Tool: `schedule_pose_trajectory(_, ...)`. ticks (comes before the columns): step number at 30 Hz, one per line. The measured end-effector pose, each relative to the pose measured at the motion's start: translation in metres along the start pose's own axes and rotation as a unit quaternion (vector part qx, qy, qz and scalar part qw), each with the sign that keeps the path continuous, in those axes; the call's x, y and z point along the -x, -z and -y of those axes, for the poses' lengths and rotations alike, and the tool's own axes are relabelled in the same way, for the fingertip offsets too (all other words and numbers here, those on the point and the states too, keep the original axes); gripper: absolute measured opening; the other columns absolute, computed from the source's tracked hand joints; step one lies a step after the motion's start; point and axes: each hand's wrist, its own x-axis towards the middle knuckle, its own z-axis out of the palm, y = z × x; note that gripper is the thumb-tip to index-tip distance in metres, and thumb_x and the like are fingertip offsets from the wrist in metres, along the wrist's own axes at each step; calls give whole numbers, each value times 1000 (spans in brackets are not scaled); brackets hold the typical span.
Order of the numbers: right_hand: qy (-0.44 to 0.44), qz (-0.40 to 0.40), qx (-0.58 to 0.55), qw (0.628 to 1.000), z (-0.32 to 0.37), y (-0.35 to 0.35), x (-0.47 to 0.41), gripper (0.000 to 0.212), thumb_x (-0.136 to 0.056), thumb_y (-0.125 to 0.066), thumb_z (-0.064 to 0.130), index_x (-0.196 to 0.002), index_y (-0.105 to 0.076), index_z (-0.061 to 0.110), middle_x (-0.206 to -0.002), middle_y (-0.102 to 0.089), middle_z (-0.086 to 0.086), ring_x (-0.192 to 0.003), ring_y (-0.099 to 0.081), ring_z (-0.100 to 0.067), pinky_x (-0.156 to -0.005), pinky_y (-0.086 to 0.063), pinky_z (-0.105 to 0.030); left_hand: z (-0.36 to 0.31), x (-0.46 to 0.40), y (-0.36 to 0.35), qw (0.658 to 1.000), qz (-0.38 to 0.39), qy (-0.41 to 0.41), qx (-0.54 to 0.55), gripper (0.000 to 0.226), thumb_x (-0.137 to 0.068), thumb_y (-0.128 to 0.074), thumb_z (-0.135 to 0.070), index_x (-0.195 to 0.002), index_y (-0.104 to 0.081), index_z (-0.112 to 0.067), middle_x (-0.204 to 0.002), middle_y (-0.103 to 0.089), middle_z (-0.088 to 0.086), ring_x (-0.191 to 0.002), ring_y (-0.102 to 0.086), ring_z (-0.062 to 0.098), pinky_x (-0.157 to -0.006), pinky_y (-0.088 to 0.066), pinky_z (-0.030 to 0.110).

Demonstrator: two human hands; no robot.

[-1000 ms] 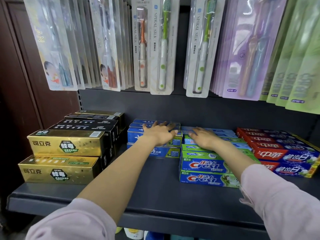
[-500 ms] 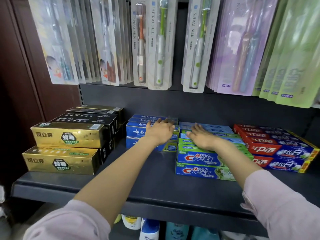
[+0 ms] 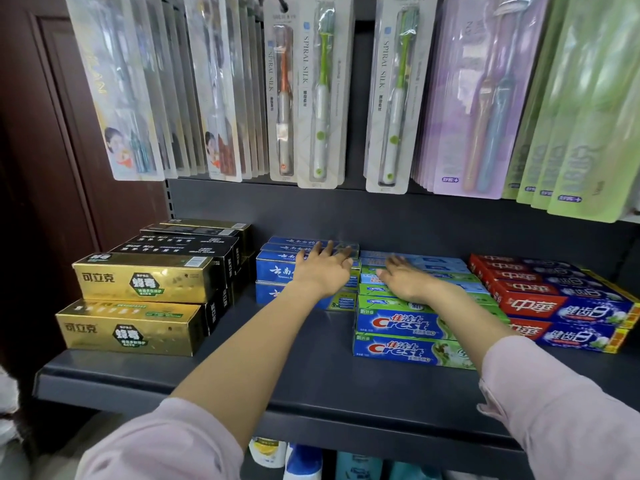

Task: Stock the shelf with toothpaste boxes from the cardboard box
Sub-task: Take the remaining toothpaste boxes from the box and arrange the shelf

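Flat-fingered left hand (image 3: pixel 320 271) rests on stacked blue cardboard toothpaste boxes (image 3: pixel 277 270); right hand (image 3: pixel 403 280), fingers straight, presses the blue-green row (image 3: pixel 408 323) on the dark metal shelf (image 3: pixel 311 382). Even pressure should square them.

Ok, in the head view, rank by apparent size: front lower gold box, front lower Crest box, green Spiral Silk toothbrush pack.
1. Green Spiral Silk toothbrush pack
2. Front lower gold box and front lower Crest box: look alike, and the arm hides the Crest box's end, so unranked.

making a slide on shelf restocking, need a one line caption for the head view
Left hand rests flat on the blue toothpaste boxes, right hand on the Crest boxes, beneath hanging toothbrush packs.
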Motion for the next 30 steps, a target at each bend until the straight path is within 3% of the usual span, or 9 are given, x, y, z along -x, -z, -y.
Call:
schedule_pose_trajectory(11,16,-2,14,1000,-2,4,-1,62,-102,-17,42,-151,-2,7,-159,5,-10,-148,2,-22,-118,-4,-34,3,-5,1,1000,9,-25,-10,48,-102,-14,-37,-150,-14,-35,-161,-6,-1,-148,-3,21,-118,-2,46)
schedule_pose_trajectory(18,-13,-27,16,999,4,-2,-3,67,-101,-18,47,-150,-4,4,-159,0,-15,-147,-6,-28,-120,-11,-42,3,-5,0,1000,3,-25,-14,48,-102,-15,-37,-150,-15,-34,-160,-7,-1,-148,-4,21,-118,-4,47)
schedule_pose_trajectory(26,-30,-31,8,999,7,1,-2,68,-101,-19,48,-150,-4,3,-159,-3,-16,-146,-12,-31,-118,-18,-43,2,-6,0,1000,5,-25,-16,49,-102,-16,-36,-150,-16,-33,-160,-6,0,-148,-4,21,-119,-4,47)
schedule_pose_trajectory(30,-19,-33,7,999,6,0,-1,66,-101,-20,46,-150,-6,4,-159,-2,-15,-147,-8,-30,-119,-14,-43,0,-4,1,1000,-1,-17,-5,49,-101,-19,-33,-150,-19,-31,-161,-6,0,-149,-1,22,-118,-1,48)
